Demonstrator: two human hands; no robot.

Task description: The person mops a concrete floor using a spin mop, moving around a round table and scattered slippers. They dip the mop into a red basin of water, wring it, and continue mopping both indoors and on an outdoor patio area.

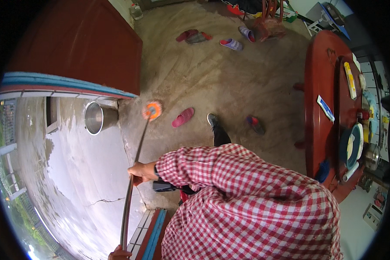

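Note:
My right hand [143, 172] grips the middle of a long metal mop pole [128, 198], with a dark band around its wrist. At the bottom edge my left hand [119, 253], partly cut off, is closed around the pole's upper end. The pole runs to a blurred orange-and-white mop head [152, 110] on the concrete floor [201, 81], close to the doorway. A pink slipper [183, 117] lies just right of the mop head. Beyond the doorway's floor line stands a metal bucket [100, 118].
A brown door panel [84, 42] borders the doorway; wet paving [84, 169] lies outside. Several slippers [231, 44] and a wooden chair [269, 27] are farther back. The round red table [321, 78] at right carries a blue basin [350, 146]. My shoe [212, 120] is near the middle.

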